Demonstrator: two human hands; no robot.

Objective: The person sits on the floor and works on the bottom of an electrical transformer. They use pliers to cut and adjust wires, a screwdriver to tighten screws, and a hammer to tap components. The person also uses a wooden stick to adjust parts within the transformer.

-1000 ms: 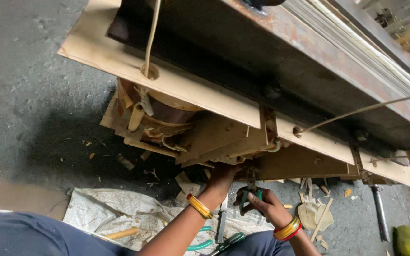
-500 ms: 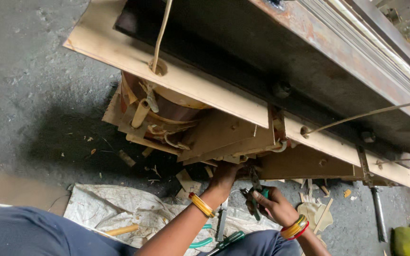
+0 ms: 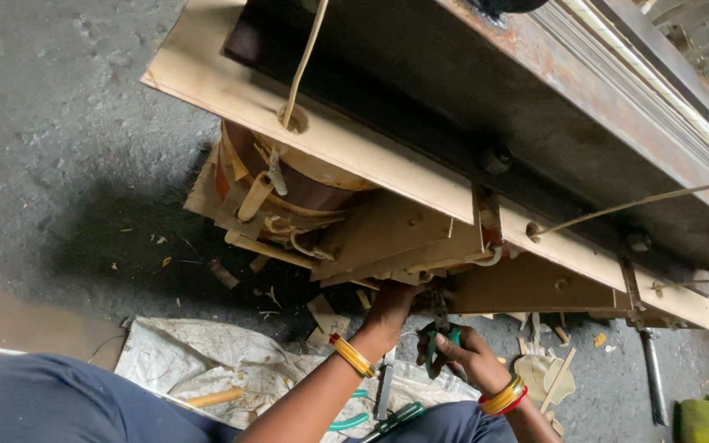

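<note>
Pliers (image 3: 441, 328) gripped in right hand (image 3: 461, 353) under boards (image 3: 387, 238)

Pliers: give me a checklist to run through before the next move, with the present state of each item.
1. Right hand grips the green-handled pliers: ok.
2. Plier tips at the underside of the wooden boards: ok; what they bite on: cannot tell.
3. Left hand up against the board edge beside the tips: ok.
4. Left-hand fingers out of the pliers' way: cannot tell, they are hidden under the boards.
5. Spare green-handled tool within reach on the white sack: ok.
6. Floor under the coil free of scraps: not ok, wood chips lie there.
</note>
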